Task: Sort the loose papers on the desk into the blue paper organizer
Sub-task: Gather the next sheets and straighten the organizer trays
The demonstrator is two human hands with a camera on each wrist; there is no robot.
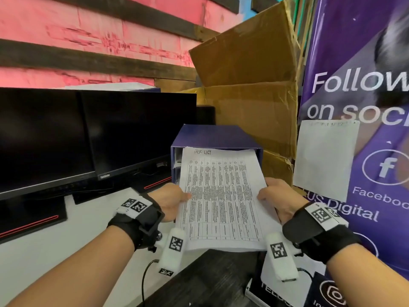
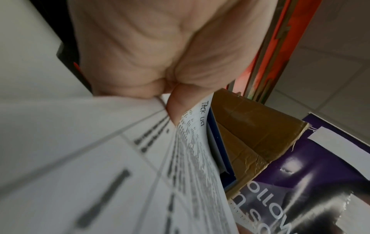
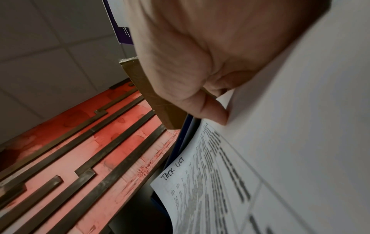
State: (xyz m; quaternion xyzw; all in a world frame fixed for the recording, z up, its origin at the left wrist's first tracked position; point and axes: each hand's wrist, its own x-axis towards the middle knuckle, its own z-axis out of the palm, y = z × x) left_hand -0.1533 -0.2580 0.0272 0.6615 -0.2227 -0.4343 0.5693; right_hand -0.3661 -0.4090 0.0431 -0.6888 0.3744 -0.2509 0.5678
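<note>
A white printed sheet with a table and a handwritten heading is held flat between both hands. My left hand pinches its left edge, thumb on top. My right hand pinches the right edge the same way. The sheet's far end lies at the open front of the blue paper organizer, at its top slot; whether it is inside I cannot tell. In the left wrist view the thumb presses the sheet, with the organizer's blue edge beyond it. The right wrist view shows the sheet and my thumb on it.
Two dark monitors stand on the white desk to the left. A tall cardboard box rises behind the organizer. A purple banner with a white sheet stuck to it stands at the right. A dark panel lies under my hands.
</note>
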